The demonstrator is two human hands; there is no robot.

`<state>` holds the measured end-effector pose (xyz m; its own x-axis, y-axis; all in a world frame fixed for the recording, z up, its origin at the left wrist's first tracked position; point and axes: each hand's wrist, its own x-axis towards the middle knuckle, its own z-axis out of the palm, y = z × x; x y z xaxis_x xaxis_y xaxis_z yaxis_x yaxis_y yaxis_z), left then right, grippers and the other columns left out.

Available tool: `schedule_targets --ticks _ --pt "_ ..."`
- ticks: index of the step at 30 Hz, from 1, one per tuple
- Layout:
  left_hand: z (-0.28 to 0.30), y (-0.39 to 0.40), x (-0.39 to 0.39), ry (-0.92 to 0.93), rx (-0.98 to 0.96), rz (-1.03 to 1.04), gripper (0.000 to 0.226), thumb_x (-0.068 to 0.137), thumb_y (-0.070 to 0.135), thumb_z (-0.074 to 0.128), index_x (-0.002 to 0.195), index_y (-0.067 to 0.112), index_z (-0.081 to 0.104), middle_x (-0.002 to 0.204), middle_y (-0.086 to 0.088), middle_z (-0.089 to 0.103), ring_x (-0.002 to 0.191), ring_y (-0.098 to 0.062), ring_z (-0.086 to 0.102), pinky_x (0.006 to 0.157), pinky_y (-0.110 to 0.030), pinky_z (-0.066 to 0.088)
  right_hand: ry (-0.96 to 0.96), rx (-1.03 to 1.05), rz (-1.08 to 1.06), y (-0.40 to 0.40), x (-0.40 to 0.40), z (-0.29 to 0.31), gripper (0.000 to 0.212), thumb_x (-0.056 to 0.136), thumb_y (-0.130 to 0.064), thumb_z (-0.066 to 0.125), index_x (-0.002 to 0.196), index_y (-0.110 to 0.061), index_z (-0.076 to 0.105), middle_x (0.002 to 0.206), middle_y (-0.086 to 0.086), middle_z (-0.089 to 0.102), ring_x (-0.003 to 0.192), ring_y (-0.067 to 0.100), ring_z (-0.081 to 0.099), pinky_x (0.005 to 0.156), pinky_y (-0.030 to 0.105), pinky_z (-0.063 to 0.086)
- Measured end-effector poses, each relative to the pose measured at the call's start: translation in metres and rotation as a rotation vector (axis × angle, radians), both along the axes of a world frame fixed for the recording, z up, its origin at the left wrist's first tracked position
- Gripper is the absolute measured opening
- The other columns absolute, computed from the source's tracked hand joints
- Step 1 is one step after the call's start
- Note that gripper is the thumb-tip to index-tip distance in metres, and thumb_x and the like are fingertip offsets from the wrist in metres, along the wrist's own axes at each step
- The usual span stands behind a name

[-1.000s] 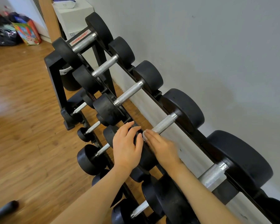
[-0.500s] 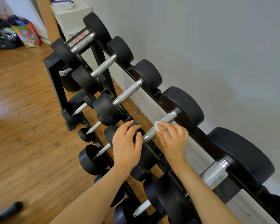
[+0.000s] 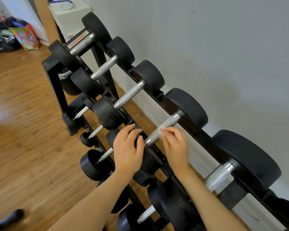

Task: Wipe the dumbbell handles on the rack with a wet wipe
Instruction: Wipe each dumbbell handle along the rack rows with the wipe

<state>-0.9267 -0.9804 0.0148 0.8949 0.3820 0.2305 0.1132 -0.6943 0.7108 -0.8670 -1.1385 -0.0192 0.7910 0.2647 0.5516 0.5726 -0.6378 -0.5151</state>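
Since half a second ago, hardly shifted: right hand (image 3: 174, 144) still on the same handle (image 3: 162, 129), fingers now curled tighter over the wipe (image 3: 161, 130), pinching it against the steel about midway along the bar. A second ago, lower down, at the near collar by the left thumb. Left hand (image 3: 127, 147) unchanged, flat and relaxed on the near head (image 3: 148, 157) of that dumbbell, fingers straight, gripping nothing.

Wipe: small, white, thin, crumpled, mostly hidden under the fingertips. Handle: bright knurled steel, cylindrical, smooth polished collars at each end. Beyond the grip, far head (image 3: 187, 109): matte black, round, thick disc, slightly scuffed. To the right of the grip, another knurled handle (image 3: 218, 176) with a bigger black head. Ahead of the grip, up the rack (image 3: 53, 75), three more handles of the same steel, the farthest with a red-and-white label. Below the left hand, smaller dumbbells on lower tiers. Rack: black metal, angular. Floor (image 3: 23, 130): glossy wood planks. Wall (image 3: 223, 55): plain grey, smooth.
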Motion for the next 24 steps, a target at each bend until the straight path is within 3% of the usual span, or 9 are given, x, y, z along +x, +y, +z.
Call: schedule_targets --ticks 9,11,14,18,22,24 --pt "0.0 0.0 0.0 0.003 -0.004 0.004 0.046 0.096 0.04 0.035 0.117 0.018 0.07 0.134 0.001 0.059 0.128 -0.014 0.046 0.106 -0.031 0.029 0.016 0.041 -0.052 0.001 -0.003 0.002 0.025 0.092 -0.02 0.062 0.112 -0.009 0.071 0.103 0.003 0.062 0.094 0.015 0.054 0.072 0.034 0.055" --pt "0.0 0.0 0.0 0.004 -0.004 0.005 0.045 0.095 0.04 0.035 0.117 0.019 0.07 0.134 0.002 0.059 0.128 -0.013 0.046 0.106 -0.03 0.029 0.052 0.105 -0.141 -0.002 0.001 0.004 0.024 0.089 -0.014 0.067 0.113 -0.009 0.071 0.103 0.003 0.062 0.095 0.013 0.054 0.072 0.03 0.054" --pt "0.0 0.0 0.0 0.007 -0.002 0.003 0.046 0.096 0.04 0.035 0.117 0.019 0.069 0.134 0.002 0.059 0.129 -0.013 0.045 0.106 -0.03 0.028 0.088 0.127 -0.099 0.001 -0.004 0.001 0.026 0.087 -0.007 0.07 0.113 -0.007 0.07 0.103 0.003 0.061 0.094 0.014 0.056 0.071 0.026 0.055" --pt "0.0 0.0 0.0 0.014 0.001 0.006 0.046 0.095 0.041 0.035 0.118 0.019 0.069 0.135 0.002 0.058 0.129 -0.013 0.045 0.106 -0.028 0.026 0.146 0.127 -0.001 0.003 -0.011 -0.001 0.026 0.089 -0.01 0.067 0.115 -0.009 0.069 0.104 0.0 0.057 0.093 0.012 0.055 0.075 0.025 0.053" --pt "0.001 -0.001 -0.001 0.011 -0.008 0.008 0.047 0.095 0.041 0.035 0.117 0.019 0.069 0.135 0.002 0.058 0.129 -0.013 0.045 0.107 -0.03 0.027 0.175 0.235 -0.101 0.002 -0.006 0.004 0.027 0.089 -0.006 0.067 0.115 -0.008 0.068 0.104 -0.001 0.053 0.093 0.005 0.053 0.077 0.013 0.049" --pt "0.001 -0.001 -0.001 0.009 -0.006 0.006 0.047 0.095 0.041 0.035 0.117 0.018 0.069 0.134 0.002 0.058 0.129 -0.014 0.045 0.106 -0.031 0.028 0.186 0.206 -0.043 0.003 -0.008 0.001 0.027 0.09 -0.01 0.066 0.116 -0.009 0.068 0.105 -0.003 0.052 0.093 0.007 0.054 0.077 0.016 0.051"
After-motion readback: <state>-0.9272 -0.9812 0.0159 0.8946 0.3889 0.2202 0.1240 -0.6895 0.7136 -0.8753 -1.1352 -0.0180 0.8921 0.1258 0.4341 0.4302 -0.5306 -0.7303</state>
